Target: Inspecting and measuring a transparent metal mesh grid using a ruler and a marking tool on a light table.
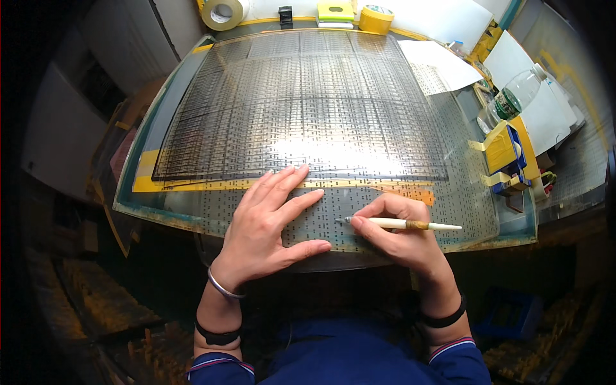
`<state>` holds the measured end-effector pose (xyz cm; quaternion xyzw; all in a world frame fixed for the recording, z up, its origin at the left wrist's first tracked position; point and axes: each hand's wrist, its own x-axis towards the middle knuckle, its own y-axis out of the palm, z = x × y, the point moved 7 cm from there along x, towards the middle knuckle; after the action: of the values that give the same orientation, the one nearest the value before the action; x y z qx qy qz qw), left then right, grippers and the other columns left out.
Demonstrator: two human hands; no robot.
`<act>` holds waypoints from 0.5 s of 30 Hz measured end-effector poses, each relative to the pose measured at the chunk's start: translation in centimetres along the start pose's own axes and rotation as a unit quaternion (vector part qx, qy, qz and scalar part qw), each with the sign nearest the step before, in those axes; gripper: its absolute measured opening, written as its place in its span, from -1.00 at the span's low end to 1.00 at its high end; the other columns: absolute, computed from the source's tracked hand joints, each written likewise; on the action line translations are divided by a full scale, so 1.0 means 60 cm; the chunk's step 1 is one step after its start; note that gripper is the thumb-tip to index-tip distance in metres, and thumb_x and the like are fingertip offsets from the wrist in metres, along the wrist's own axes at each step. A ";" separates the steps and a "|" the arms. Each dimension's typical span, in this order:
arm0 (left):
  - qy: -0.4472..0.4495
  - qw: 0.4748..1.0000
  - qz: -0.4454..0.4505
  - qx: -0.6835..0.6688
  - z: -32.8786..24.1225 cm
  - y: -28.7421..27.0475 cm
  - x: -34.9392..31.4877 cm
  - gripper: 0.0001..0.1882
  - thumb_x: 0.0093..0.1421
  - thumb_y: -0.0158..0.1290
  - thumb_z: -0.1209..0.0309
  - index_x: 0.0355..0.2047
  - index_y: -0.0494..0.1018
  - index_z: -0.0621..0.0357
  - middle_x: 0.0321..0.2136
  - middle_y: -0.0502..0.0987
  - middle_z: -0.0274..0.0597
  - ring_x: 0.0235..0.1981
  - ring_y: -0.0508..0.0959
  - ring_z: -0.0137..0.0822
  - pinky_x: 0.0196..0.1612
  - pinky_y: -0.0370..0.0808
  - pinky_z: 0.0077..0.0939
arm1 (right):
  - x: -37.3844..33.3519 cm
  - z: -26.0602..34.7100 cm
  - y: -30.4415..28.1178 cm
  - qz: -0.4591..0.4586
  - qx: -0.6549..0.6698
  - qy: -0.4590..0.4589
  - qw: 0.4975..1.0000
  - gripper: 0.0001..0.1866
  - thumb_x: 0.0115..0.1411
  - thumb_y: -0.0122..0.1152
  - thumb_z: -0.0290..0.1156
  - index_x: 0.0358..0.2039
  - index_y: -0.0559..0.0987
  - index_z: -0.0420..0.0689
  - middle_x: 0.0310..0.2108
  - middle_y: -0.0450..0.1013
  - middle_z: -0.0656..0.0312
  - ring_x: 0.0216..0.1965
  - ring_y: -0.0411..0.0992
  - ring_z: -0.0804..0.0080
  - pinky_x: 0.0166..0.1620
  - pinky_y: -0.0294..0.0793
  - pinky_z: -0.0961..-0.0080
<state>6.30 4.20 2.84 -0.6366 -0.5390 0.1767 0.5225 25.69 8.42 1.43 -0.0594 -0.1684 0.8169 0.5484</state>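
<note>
A clear sheet printed with rows of small dark marks [462,192] lies over the glass-topped table. My left hand [266,221] rests flat on its near part, fingers spread, with nothing in it. Between the fingers of my right hand [401,234] is a slim white-handled brush [439,225] with a brownish band. Its tip points left and touches or nearly touches the sheet; I cannot tell which. Just beyond my hands lies a dark, densely patterned film sheet [295,96], glaring with reflected light. A yellow strip [144,173] shows along its near left edge.
At the back stand a tape roll [224,14], a green-yellow box [335,11] and a yellow tub [376,20]. On the right are white papers [443,64], a clear plastic bottle [513,99] and a blue-and-yellow tape dispenser [507,154]. The table's near edge [173,221] runs before me.
</note>
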 end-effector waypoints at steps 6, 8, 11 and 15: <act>0.000 1.000 0.002 0.000 -0.001 0.000 0.001 -0.26 0.05 0.31 -0.12 0.14 0.53 0.05 0.30 0.36 0.03 0.36 0.29 0.02 0.41 0.13 0.04 | 0.003 -0.001 0.004 -0.046 0.035 -0.022 0.998 -0.86 0.19 0.42 -0.44 -0.37 0.68 -0.26 -0.50 0.58 0.29 -0.46 0.47 0.70 -0.40 0.43 0.68; -0.003 1.000 0.002 -0.002 0.000 0.000 0.000 -0.26 0.04 0.31 -0.12 0.14 0.53 0.05 0.30 0.36 0.02 0.36 0.29 0.02 0.41 0.13 0.04 | 0.001 0.005 0.002 -0.010 -0.010 -0.009 1.000 -0.88 0.20 0.42 -0.47 -0.36 0.67 -0.26 -0.47 0.59 0.33 -0.42 0.48 0.72 -0.37 0.43 0.73; -0.002 1.000 0.002 -0.002 0.000 0.000 0.000 -0.26 0.04 0.31 -0.12 0.14 0.53 0.04 0.30 0.36 0.02 0.37 0.29 0.02 0.41 0.12 0.04 | -0.003 0.005 0.004 0.058 -0.010 -0.033 0.998 -0.87 0.22 0.40 -0.47 -0.36 0.67 -0.27 -0.47 0.60 0.30 -0.42 0.49 0.71 -0.38 0.43 0.73; -0.001 1.000 0.003 -0.001 -0.001 0.001 0.001 -0.25 0.04 0.31 -0.12 0.15 0.53 0.04 0.30 0.36 0.02 0.36 0.29 0.02 0.41 0.13 0.04 | -0.003 -0.014 -0.014 -0.071 0.085 0.045 0.993 -0.88 0.22 0.37 -0.49 -0.35 0.63 -0.28 -0.54 0.56 0.29 -0.52 0.44 0.72 -0.47 0.39 0.68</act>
<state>6.39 4.23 2.85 -0.6385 -0.5381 0.1778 0.5207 26.74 8.73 0.89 -0.0370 -0.0771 0.7837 0.6152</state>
